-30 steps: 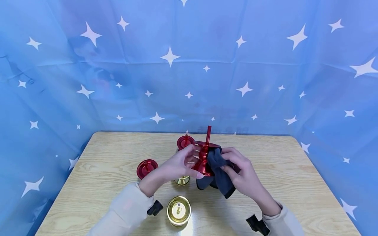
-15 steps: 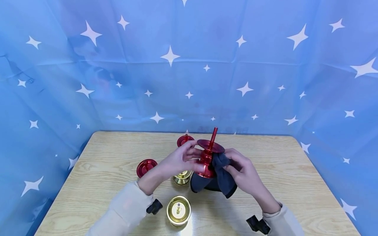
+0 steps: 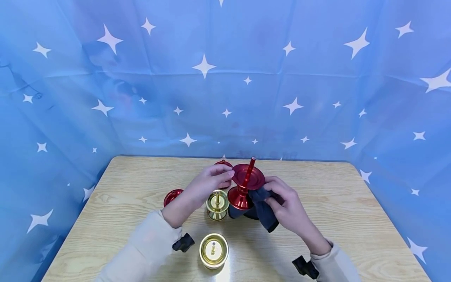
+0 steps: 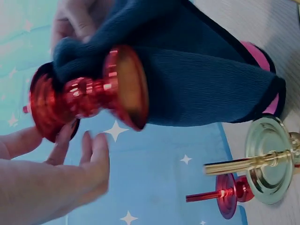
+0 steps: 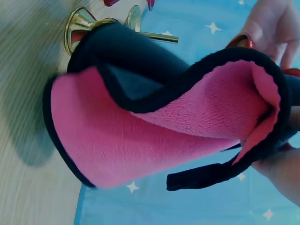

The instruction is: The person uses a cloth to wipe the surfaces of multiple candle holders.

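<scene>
A red metallic candlestick is held up off the table, tilted, its spike pointing upward. My left hand pinches the rim of its drip plate with thumb and fingertips; the other fingers stand apart from the stem. My right hand grips a dark blue cloth bunched against the candlestick's stem, just under the plate. In the right wrist view the cloth's pink underside and black edging hang down. The left wrist view shows the candlestick's flared base against the cloth.
A gold candlestick stands just behind the left wrist, and another gold one nearer the front. Two red candlesticks, one at the left and one at the back, are partly hidden by the left hand. A starry blue curtain surrounds the wooden table.
My left hand has shifted from the candlestick's base and stem up to its plate rim. The candlestick has tipped toward the camera, showing more of the plate's top. The right hand still grips the cloth.
</scene>
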Demonstrator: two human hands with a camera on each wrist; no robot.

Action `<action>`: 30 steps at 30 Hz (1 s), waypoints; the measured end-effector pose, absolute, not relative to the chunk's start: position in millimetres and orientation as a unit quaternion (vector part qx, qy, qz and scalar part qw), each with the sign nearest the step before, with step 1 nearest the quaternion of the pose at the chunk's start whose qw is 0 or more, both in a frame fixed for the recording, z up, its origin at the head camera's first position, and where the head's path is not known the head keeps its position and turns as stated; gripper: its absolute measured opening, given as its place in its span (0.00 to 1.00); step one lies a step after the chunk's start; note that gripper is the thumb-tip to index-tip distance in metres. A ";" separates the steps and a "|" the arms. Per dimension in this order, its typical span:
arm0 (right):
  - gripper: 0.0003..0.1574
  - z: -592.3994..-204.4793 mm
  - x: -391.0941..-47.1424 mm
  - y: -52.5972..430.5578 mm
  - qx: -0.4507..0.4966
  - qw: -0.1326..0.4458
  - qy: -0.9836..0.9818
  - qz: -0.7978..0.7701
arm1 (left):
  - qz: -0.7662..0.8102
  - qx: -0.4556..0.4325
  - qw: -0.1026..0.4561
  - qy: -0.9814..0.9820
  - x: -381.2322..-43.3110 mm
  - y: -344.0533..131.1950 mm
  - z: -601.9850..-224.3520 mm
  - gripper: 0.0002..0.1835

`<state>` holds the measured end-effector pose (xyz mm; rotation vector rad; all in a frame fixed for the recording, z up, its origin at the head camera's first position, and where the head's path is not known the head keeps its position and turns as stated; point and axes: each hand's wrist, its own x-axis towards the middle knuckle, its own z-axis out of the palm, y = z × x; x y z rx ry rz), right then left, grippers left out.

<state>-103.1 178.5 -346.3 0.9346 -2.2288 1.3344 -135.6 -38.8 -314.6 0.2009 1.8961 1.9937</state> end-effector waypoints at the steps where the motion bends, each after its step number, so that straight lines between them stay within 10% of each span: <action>1: 0.24 -346.1 -103.0 178.2 0.329 0.188 -0.797 0.470 | 0.709 0.071 0.196 0.673 -136.1 -40.5 -313.0 0.13; 18: 0.21 -346.7 -108.1 202.2 0.281 0.170 -0.831 0.449 | 0.714 0.073 0.123 0.685 -164.2 -119.1 -273.8 0.15; 30: 0.18 -369.2 -110.0 229.9 0.208 0.142 -0.858 0.448 | 0.748 -0.059 0.067 0.657 -195.1 -182.4 -353.3 0.17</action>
